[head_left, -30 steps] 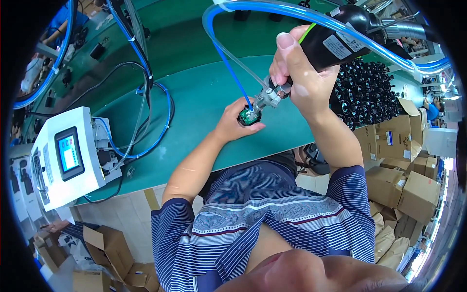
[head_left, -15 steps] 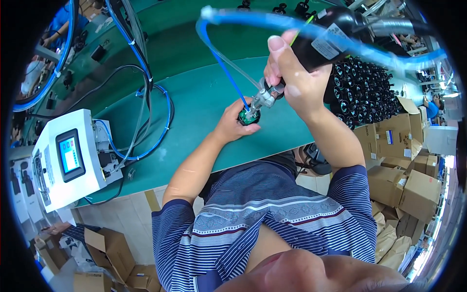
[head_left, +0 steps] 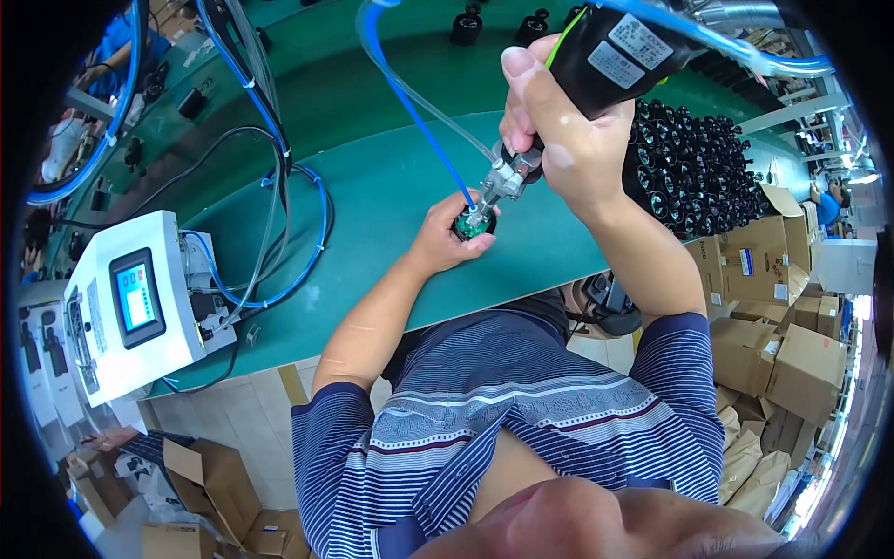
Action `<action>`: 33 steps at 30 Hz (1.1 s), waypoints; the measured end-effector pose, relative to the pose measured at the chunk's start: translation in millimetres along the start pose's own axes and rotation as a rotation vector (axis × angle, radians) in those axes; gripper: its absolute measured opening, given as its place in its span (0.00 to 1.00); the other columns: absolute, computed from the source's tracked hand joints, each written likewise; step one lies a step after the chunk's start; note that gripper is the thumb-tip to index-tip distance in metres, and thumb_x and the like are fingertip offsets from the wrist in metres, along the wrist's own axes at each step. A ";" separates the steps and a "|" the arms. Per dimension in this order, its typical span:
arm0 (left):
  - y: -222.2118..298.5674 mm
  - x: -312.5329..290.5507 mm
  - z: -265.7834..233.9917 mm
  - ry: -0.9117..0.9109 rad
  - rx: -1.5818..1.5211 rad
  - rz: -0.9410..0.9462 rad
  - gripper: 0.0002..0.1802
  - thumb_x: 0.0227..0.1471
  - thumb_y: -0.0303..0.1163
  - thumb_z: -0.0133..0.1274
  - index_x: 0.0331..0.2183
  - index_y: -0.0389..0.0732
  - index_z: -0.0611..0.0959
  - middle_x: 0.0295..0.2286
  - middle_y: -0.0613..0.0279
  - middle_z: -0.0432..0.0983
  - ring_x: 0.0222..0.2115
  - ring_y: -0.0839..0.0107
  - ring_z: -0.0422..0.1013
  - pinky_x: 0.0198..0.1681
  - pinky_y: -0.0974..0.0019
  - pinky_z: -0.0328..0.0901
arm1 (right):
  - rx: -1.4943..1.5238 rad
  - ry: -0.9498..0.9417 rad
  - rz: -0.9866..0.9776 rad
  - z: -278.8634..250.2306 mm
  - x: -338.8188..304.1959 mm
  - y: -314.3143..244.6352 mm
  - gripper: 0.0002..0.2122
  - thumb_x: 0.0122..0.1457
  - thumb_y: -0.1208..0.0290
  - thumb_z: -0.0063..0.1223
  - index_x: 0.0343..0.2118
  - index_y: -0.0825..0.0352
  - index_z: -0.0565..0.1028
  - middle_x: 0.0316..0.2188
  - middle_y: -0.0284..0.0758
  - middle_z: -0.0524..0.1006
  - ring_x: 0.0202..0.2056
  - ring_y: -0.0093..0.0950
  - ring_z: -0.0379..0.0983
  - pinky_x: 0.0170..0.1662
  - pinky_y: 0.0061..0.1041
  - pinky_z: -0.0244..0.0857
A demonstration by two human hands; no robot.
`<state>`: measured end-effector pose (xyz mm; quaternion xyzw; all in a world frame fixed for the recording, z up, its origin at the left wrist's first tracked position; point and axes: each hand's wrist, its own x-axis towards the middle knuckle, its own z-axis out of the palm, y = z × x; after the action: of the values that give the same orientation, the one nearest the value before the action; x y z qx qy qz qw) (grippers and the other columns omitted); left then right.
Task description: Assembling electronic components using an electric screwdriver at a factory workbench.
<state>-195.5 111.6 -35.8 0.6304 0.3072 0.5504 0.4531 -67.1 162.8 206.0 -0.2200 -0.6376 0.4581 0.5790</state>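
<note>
At the centre, the round green circuit board point(head_left: 473, 226), seated in a dark rim, lay in your left hand point(head_left: 442, 237) over the green bench top point(head_left: 372, 205); the fingers and thumb were curled narrowly around it. The metal nose point(head_left: 504, 180) of the tool slanted down to the board from the upper right, though contact at the tip could not be made out. Over the preceding second the board had shifted only slightly, whereas your right hand point(head_left: 577, 154) and the black tool body point(head_left: 601, 82) had swung leftward; the nose had stayed at the board, which suggests that work continued on the same piece. Your right fingers were closed around the tool, with the thumb raised.

The nose was bright, angular and stepped; the body was smooth, rounded and labelled in white. A slender blue tube point(head_left: 425, 126) ran down to the nose beside a clear one. Farther right stood a dense array of glossy, round-faced black parts point(head_left: 684, 177); to the left, a slab-sided white control box point(head_left: 182, 321) with an inset screen point(head_left: 139, 298); beyond the bench, brown cardboard cartons point(head_left: 806, 371).
</note>
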 end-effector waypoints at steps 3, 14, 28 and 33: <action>-3.6 -0.4 -0.9 0.012 0.012 0.016 0.28 0.40 0.26 0.68 0.47 0.37 0.80 0.40 0.59 0.83 0.34 0.64 0.77 0.43 0.65 0.71 | 0.009 -0.003 -0.013 1.1 -1.1 4.6 0.03 0.65 0.78 0.57 0.37 0.66 0.74 0.15 0.30 0.68 0.14 0.20 0.62 0.20 0.19 0.62; -12.5 -0.3 3.2 0.057 -0.079 -0.009 0.32 0.41 0.27 0.69 0.50 0.37 0.78 0.42 0.57 0.82 0.34 0.63 0.76 0.43 0.64 0.70 | -0.015 0.001 0.018 -1.5 0.5 0.3 0.03 0.65 0.78 0.57 0.37 0.66 0.74 0.15 0.29 0.69 0.13 0.20 0.62 0.20 0.19 0.62; -3.5 2.6 3.7 0.079 0.030 0.015 0.37 0.37 0.27 0.74 0.51 0.38 0.78 0.42 0.58 0.82 0.35 0.64 0.76 0.43 0.65 0.70 | 0.140 0.091 0.069 3.9 6.4 -8.3 0.04 0.65 0.77 0.58 0.36 0.66 0.72 0.15 0.29 0.70 0.12 0.19 0.63 0.18 0.18 0.61; 5.7 5.7 4.2 0.061 0.017 -0.019 0.37 0.36 0.26 0.74 0.51 0.38 0.78 0.40 0.60 0.84 0.35 0.66 0.77 0.43 0.66 0.71 | 0.077 0.060 0.014 4.8 2.0 -0.2 0.02 0.65 0.78 0.57 0.37 0.66 0.74 0.14 0.29 0.69 0.13 0.20 0.63 0.19 0.19 0.61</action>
<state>-190.9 113.5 -28.1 0.6141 0.3316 0.5624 0.4435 -72.1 162.8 207.7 -0.2159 -0.6003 0.4795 0.6025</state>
